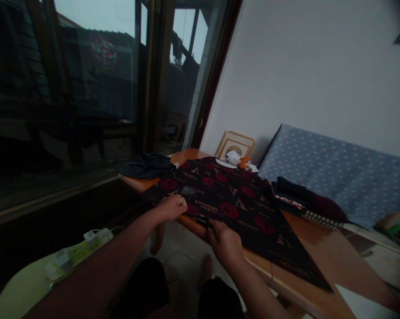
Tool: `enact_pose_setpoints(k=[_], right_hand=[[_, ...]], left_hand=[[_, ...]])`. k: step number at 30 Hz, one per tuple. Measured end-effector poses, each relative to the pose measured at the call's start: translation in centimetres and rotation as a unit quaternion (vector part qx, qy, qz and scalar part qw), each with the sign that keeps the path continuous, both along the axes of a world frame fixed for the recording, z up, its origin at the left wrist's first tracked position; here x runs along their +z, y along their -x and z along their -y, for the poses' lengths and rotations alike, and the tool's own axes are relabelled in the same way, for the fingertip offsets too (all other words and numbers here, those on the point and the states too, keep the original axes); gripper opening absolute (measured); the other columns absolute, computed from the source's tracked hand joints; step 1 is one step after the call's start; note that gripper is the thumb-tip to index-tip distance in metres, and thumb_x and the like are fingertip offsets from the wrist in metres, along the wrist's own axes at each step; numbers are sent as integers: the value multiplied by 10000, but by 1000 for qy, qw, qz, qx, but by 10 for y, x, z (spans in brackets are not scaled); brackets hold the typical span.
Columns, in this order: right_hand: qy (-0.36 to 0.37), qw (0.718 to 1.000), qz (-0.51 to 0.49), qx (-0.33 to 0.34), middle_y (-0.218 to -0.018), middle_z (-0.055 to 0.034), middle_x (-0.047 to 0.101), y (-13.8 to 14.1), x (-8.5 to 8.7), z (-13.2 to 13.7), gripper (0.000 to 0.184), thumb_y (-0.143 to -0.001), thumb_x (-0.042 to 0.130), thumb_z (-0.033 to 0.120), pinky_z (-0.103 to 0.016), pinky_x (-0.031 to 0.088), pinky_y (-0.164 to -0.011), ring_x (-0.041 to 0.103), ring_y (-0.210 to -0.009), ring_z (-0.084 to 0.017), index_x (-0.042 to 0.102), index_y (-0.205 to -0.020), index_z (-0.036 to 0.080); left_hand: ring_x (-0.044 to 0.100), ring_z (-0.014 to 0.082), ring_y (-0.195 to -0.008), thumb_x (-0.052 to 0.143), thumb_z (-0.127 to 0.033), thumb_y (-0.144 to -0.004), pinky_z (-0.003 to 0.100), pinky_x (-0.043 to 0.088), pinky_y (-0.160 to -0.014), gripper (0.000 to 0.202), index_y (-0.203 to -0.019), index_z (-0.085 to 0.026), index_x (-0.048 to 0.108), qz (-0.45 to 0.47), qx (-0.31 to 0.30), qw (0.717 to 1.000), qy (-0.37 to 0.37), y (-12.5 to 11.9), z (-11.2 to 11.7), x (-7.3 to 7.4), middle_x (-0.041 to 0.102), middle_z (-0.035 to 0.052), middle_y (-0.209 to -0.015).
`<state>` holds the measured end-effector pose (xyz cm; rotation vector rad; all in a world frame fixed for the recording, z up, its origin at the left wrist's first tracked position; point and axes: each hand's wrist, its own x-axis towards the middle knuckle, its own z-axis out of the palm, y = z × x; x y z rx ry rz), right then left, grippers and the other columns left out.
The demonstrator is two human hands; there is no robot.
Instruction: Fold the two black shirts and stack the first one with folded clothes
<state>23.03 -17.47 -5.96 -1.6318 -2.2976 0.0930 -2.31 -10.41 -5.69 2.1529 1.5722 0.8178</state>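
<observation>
A dark shirt (pixel 233 190) with red round motifs and pale lettering lies spread over the wooden table, its neckline toward the wall. At the shirt's near edge, my left hand (pixel 173 207) is closed, knuckles up, with fabric at its fingers. My right hand (pixel 224 241) is also closed, pinching the near edge a little to the right. Between the hands the edge hangs slightly over the table's front, with a small dark strip there that I cannot make out. A greyish patch (pixel 188 190) shows on the shirt beyond my left hand.
Crumpled dark cloth (pixel 148 165) lies at the table's left corner. Folded clothes (pixel 296 195) are stacked at right before a dotted blue panel (pixel 332 164). A frame (pixel 234 142) leans at the wall. A power strip (pixel 80 254) with plugs rests on a yellow-green stool (pixel 23 283).
</observation>
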Motion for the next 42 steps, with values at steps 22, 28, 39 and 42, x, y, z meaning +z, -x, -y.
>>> enact_pose_setpoints(k=[22, 28, 39, 42], right_hand=[[-39, 994, 95, -32, -863, -31, 711, 5, -8, 0, 306, -1028, 319, 287, -269, 348, -632, 662, -772, -164, 605, -938, 223], [-26, 996, 88, 24, -870, -38, 722, 5, -5, 6, 292, -1022, 333, 298, -273, 325, -626, 669, -762, -165, 594, -919, 214], [-23, 997, 68, -5, -890, -5, 726, -3, -2, 13, 304, -1017, 350, 335, -272, 327, -637, 672, -788, -158, 631, -933, 253], [-17, 998, 61, -25, -927, -2, 731, -5, -2, 13, 266, -1000, 387, 351, -269, 340, -651, 675, -810, -161, 642, -1003, 274]], left_hand=[[521, 235, -1022, 492, -175, -899, 392, 372, -865, 284, -1091, -283, 670, -86, -21, 984, -154, -52, 74, -26, 643, 40, -1027], [507, 240, -1022, 541, -213, -893, 413, 338, -870, 215, -1036, -286, 684, -103, -9, 978, -183, -57, 81, -19, 653, 36, -1000], [507, 262, -995, 519, -259, -915, 429, 332, -837, 212, -1032, -269, 697, -137, 113, 964, -199, -43, 77, -28, 635, 67, -982], [501, 275, -1030, 548, -188, -852, 432, 334, -848, 292, -1095, -275, 684, -153, 141, 960, -190, -33, 74, -31, 626, 73, -1034]])
